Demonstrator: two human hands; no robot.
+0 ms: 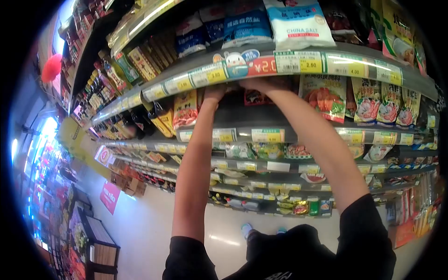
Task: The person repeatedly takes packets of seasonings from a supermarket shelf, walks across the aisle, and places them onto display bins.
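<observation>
Both my arms reach into a shelf below the salt shelf. My left hand [214, 93] goes in beside an upright red and yellow seasoning packet [185, 108]; its fingers are hidden under the shelf edge above. Farther right, my right hand [262, 84] is also mostly covered by that edge, so its fingers do not show. Just beneath it lies a dark red packet [256, 97], and whether the hand touches it I cannot tell. To the right of my right forearm stands a yellow-green seasoning packet [324, 97] with a food picture.
The upper shelf's price rail [200, 77] juts out over my hands. Above it stand a white and blue salt bag [298, 25] and blue salt bags [247, 25]. Bottles [109, 70] line the left. Several shelves continue below, and a display stand [100, 242] is at lower left.
</observation>
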